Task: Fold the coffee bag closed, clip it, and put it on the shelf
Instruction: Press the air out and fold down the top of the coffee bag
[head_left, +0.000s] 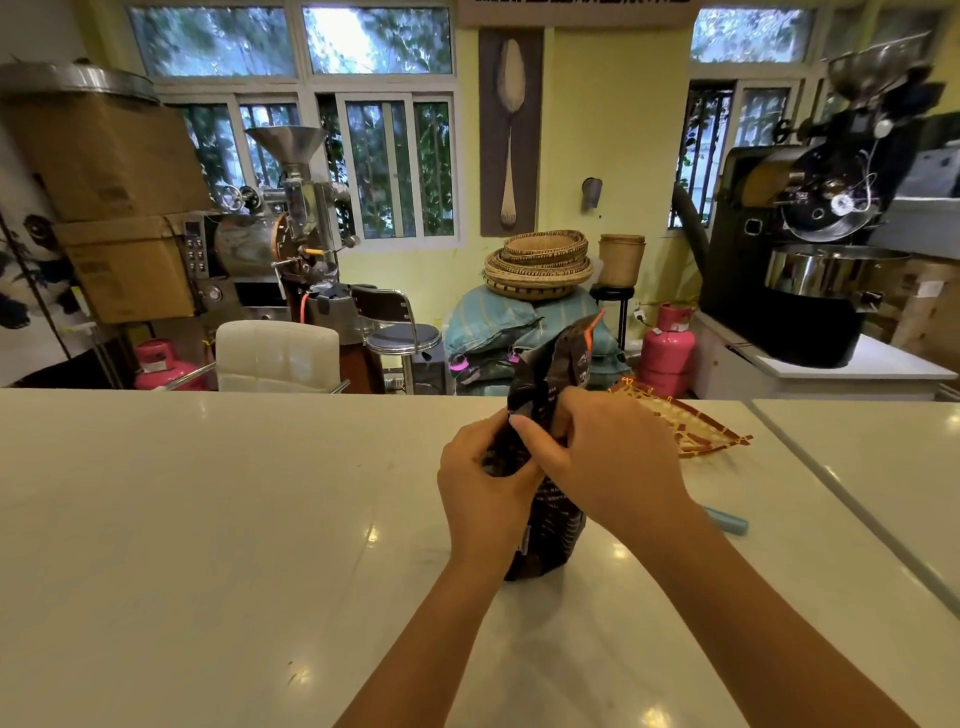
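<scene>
A dark brown coffee bag (553, 525) with white print and an orange strip at its top stands upright on the white counter (208, 519). My left hand (480, 478) grips the bag's upper part from the left. My right hand (608, 452) pinches it from the right, fingers pressed into the crumpled neck. The bag's top sticks up, loose and creased, above both hands. A light blue clip (727, 521) lies on the counter just right of my right forearm, partly hidden by it.
A woven wooden tray (680, 426) lies on the counter behind my right hand. Beyond the counter stand a white chair (278, 353), coffee roasters (810, 234), pink gas cylinders (667, 348), sacks and stacked baskets (537, 265). A seam splits the counter at right.
</scene>
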